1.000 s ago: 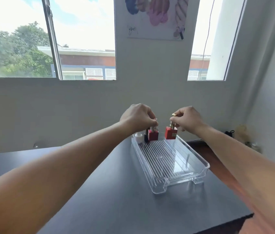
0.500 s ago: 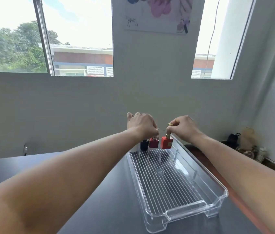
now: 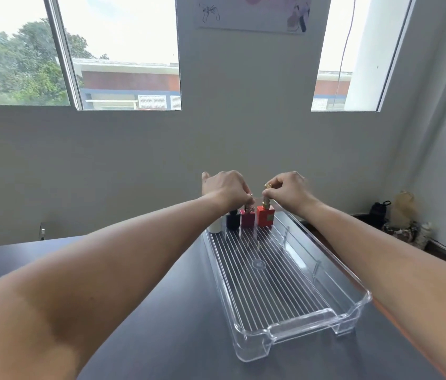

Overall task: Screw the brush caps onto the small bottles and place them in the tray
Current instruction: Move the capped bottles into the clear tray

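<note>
Both arms reach from the lower corners of the frame toward its centre, where a clear tray [image 3: 293, 329] lies lengthwise on the dark worktop [image 3: 161, 338]. At the tray's far end, just above mid-frame, four small bottles stand upright in a row: a white bottle [image 3: 214, 225] at the left, partly hidden by the left forearm, then a dark bottle [image 3: 232, 220], a magenta bottle [image 3: 247, 219] and a red bottle [image 3: 266, 216] at the right. The four stand close together, side by side; whether they touch cannot be told. The left hand [image 3: 226, 187] is closed, its fingertips pinched on the thin cap [image 3: 249, 205] atop the magenta bottle. The right hand [image 3: 287, 189] is closed too, thumb and fingers gripping the gold cap [image 3: 266, 202] on the red bottle. The two hands sit near each other, knuckles toward the camera. The rest of the tray's ribbed floor, running toward the lower right of the frame, holds nothing. Behind the hands rises a pale wall with a window [image 3: 73, 50] at upper left, a narrower window [image 3: 353, 53] at upper right, and a poster [image 3: 252, 12] at the top centre. Some bags [image 3: 400, 223] sit on the floor at the right edge.
</note>
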